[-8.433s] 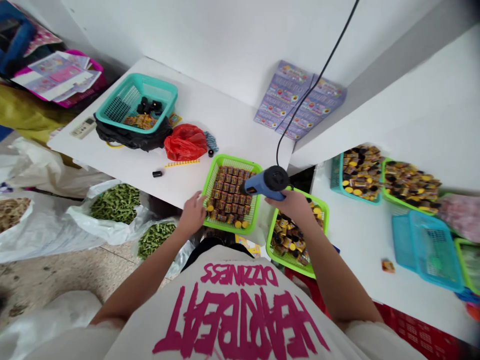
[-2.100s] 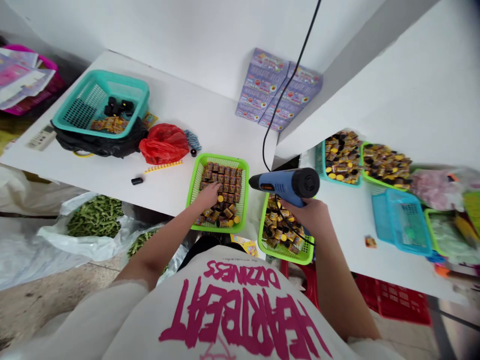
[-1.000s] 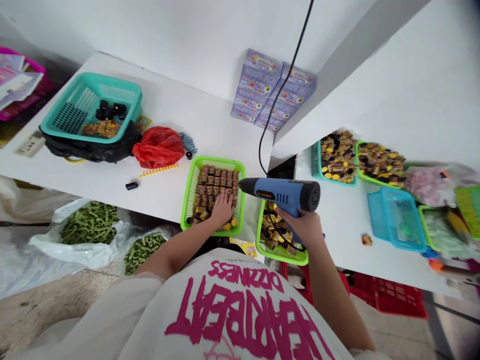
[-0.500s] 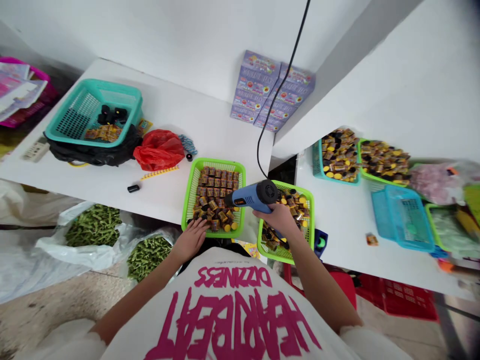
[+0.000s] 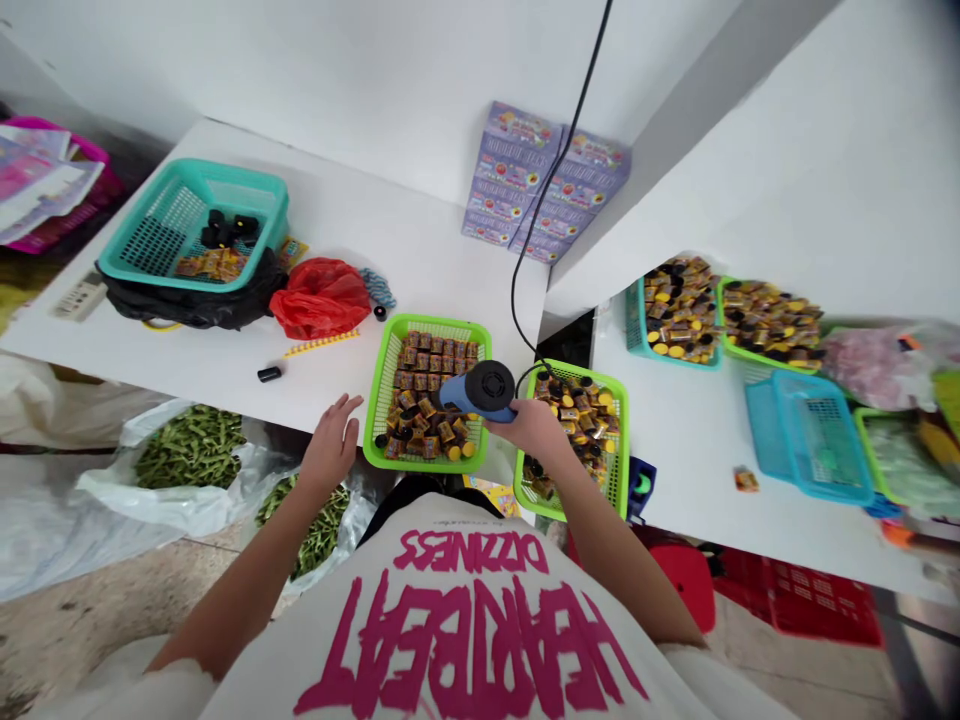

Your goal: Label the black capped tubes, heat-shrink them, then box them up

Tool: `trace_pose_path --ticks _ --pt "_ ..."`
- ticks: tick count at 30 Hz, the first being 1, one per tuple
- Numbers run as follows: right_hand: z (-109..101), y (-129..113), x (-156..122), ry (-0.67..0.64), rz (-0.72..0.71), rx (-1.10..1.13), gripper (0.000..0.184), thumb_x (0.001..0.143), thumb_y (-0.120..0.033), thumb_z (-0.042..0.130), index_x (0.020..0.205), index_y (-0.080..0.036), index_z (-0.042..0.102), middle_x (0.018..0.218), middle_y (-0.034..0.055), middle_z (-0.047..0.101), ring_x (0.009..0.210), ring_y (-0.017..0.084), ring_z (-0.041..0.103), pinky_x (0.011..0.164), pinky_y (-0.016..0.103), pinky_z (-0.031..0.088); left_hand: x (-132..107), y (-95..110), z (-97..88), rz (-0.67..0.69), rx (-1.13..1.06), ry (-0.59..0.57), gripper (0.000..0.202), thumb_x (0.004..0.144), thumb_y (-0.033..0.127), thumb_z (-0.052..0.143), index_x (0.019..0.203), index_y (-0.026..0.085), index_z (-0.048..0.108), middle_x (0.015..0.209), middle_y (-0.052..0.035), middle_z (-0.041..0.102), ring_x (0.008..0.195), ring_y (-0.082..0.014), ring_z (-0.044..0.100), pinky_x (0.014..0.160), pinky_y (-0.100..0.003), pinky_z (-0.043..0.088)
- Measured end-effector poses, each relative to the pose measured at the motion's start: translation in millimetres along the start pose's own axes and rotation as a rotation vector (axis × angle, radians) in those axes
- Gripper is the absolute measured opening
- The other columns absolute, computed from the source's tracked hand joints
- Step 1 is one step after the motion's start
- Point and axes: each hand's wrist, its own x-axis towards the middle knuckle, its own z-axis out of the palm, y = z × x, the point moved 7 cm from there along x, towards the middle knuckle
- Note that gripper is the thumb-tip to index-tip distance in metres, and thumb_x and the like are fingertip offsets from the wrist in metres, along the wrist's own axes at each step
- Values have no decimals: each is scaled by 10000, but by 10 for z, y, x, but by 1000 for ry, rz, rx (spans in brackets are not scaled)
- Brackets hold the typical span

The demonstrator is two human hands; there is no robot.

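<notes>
My right hand [image 5: 529, 432] is wrapped round the handle of a blue and black heat gun [image 5: 480, 389], whose black cord runs upward. The gun is over a green basket [image 5: 373, 420], its nozzle hidden beneath its body. Small yellow-and-brown labelled bottles [image 5: 431, 362] fill that basket, standing in rows at the back and lying jumbled at the front. To the left of the basket, my left hand [image 5: 332, 445] hovers by the table edge, fingers spread and nothing in them. Under my right forearm is a second green basket [image 5: 621, 450] of loose bottles.
Purple boxes [image 5: 517, 180] are stacked against the wall. A red plastic bag [image 5: 321, 298] and a teal basket [image 5: 124, 272] occupy the left of the table. More full baskets [image 5: 679, 310] stand on the right table beside blue trays [image 5: 810, 435]. Bags of green pieces [image 5: 191, 445] sit below.
My left hand has left the basket's front edge and moved left, its fingers opening. The heat gun has shifted left and tipped, now pointing more downward over the bottles.
</notes>
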Motion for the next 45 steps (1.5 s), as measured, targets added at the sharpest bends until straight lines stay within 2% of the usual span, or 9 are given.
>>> trace_pose_path --ticks 9,15,18,21,27,31,34,41,45 --pt "-375 472 -202 130 140 -13 283 703 -466 703 781 -200 762 686 76 701 696 257 668 562 282 381 540 33 -244 -80 46 84 460 1003 306 240 1353 134 484 1360 -164 579 1295 -269 520 1112 -464 395" --pt "-601 731 -408 278 277 82 444 720 -585 678 792 -156 764 658 94 712 695 280 679 593 311 439 875 710 998 130 73 -254 383 957 194 411 1298 148 580 1338 -125 620 1264 -225 554 1102 -379 419" --pt "-712 848 -491 334 328 117 501 706 -625 674 800 -142 768 621 93 703 675 290 676 564 319 437 739 1064 1588 209 92 -384 391 955 274 533 1322 143 561 1439 -143 532 1356 -283 467 1129 -522 359" --pt "-775 954 -535 337 357 159 523 704 -627 675 829 -129 773 609 89 700 655 280 675 541 315 439 418 1240 1813 267 93 -477 360 972 306 507 1307 212 597 1431 -127 557 1344 -292 486 1147 -598 286" --pt "-623 867 -455 146 262 123 470 703 -579 696 850 -141 781 664 53 716 636 231 661 559 288 451 146 966 1284 273 69 -498 379 1001 322 352 1126 274 707 1337 -21 652 1283 -208 553 1131 -422 385" --pt "-470 654 -339 46 169 59 354 703 -514 707 773 -174 773 633 43 698 668 233 667 600 283 447 659 545 675 79 128 -311 576 1022 295 117 1206 204 655 1244 -91 691 1162 -222 623 1008 -378 482" --pt "-432 558 -286 2 123 -4 285 692 -465 723 757 -191 769 655 47 702 687 236 665 611 281 434 1075 332 491 -16 183 -218 580 1020 341 118 1253 174 622 1214 -141 690 1138 -284 627 970 -435 486" --pt "-561 645 -325 -17 136 -98 338 693 -503 720 857 -215 788 714 50 721 708 236 665 607 282 425 1256 205 1119 4 276 -253 542 951 321 397 1453 122 444 1520 -218 423 1405 -370 389 1159 -611 182" --pt "-676 713 -366 -8 159 -116 334 689 -518 717 805 -212 777 661 49 703 656 225 654 564 273 410 997 225 1380 20 292 -304 594 970 381 392 1480 75 377 1569 -276 291 1398 -403 382 1087 -588 336"
